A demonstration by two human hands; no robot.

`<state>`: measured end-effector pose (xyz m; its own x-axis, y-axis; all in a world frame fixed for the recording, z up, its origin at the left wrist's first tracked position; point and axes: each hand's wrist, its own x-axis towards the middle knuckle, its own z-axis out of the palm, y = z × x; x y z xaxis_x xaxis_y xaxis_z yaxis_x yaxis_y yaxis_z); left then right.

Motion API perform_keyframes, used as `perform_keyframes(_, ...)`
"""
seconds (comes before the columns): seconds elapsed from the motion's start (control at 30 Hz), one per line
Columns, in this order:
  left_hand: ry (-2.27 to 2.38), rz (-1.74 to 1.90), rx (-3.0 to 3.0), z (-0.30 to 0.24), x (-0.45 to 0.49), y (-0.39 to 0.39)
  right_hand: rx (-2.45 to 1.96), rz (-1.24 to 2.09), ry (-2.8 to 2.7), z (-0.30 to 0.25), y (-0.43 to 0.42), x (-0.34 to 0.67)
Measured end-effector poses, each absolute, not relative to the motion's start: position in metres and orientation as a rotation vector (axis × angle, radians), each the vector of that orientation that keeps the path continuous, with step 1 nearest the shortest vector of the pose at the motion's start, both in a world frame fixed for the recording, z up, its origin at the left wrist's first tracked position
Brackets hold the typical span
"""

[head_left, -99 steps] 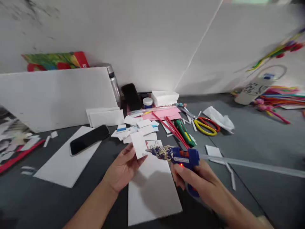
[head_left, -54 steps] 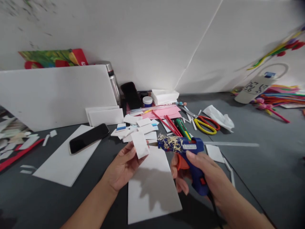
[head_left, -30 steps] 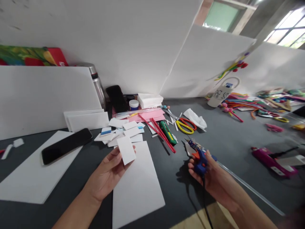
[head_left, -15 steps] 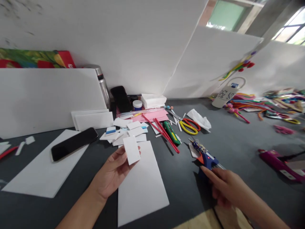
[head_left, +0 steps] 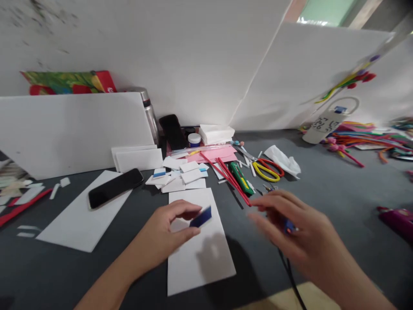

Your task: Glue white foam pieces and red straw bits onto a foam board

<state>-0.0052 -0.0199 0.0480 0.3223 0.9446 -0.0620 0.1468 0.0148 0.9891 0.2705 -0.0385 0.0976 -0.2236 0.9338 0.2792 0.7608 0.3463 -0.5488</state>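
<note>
My left hand (head_left: 164, 226) pinches a small card (head_left: 202, 217) between thumb and fingers. Its dark blue face is turned toward me, and it is held tilted above a white foam board sheet (head_left: 200, 262). My right hand (head_left: 297, 228), slightly blurred, hovers to the right of the sheet with fingers apart and nothing visible in them. Behind it, mostly hidden, a blue hot glue gun (head_left: 289, 226) lies on the dark table, its cord running toward me. Several small white cards (head_left: 192, 175) are heaped past the sheet's far edge.
A phone (head_left: 116, 188) rests on another white sheet (head_left: 71, 226) at left. Beyond my right hand lie red sticks (head_left: 232, 181), a green cutter (head_left: 240, 177), scissors (head_left: 267, 169) and crumpled tissue (head_left: 282, 161). A white bottle (head_left: 325, 125) and a magenta glue gun (head_left: 396, 221) are farther right.
My left hand has turned the card from its white face to its blue one and lowered it over the sheet. My right hand has moved left and up, in front of the blue glue gun.
</note>
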Motion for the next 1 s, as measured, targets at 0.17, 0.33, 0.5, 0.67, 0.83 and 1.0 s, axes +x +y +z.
perform_keyframes(0.17,1.159,0.808,1.882,0.058,-0.006,-0.044,-1.161,0.576,-2.335,0.084,-0.043,0.223)
perform_keyframes(0.33,1.108,0.793,1.869,0.050,-0.010,-0.061,-1.141,0.578,-2.471,0.061,-0.048,0.211)
perform_keyframes(0.5,1.027,0.885,1.776,0.038,-0.012,-0.069,-1.151,0.584,-2.490,0.051,-0.048,0.210)
perform_keyframes(0.67,1.123,0.821,1.929,0.035,-0.016,-0.077,-1.159,0.665,-2.435,0.037,-0.045,0.211)
perform_keyframes(0.83,1.467,0.632,2.175,0.033,-0.031,-0.086,-1.197,0.851,-2.364,0.037,-0.040,0.215)
perform_keyframes(1.0,1.533,0.716,2.052,0.039,-0.037,-0.084,-1.232,1.234,-2.064,0.045,-0.036,0.217)
